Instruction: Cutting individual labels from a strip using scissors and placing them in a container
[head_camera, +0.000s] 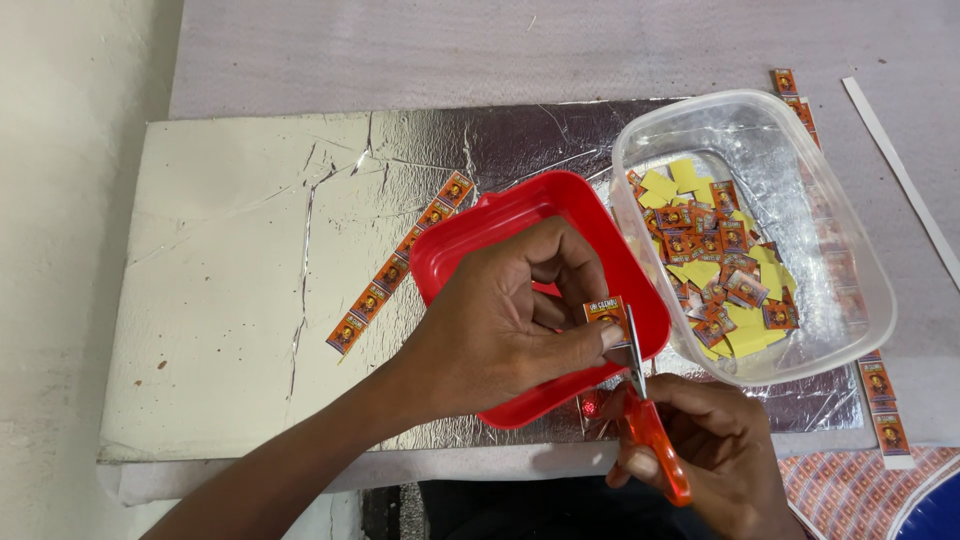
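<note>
Sticker strip (606, 310) sits pinched in my left hand (500, 330) over the red lid (480, 235); my right hand (715, 450) grips orange scissors (650, 425), blades on it; I think lots are done, as cut stickers fill the clear tub (850, 240); one long strip (400, 260) waits.

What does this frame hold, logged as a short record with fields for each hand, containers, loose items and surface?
left hand: pinches a small orange printed label over the red tray
right hand: holds orange-handled scissors, blades at the label's edge
red tray: square, plastic, under the left hand
clear plastic tub: holds cut labels, orange and yellow sides up
label strip: uncut, lying left of the tray
surface: foil-faced board
</note>
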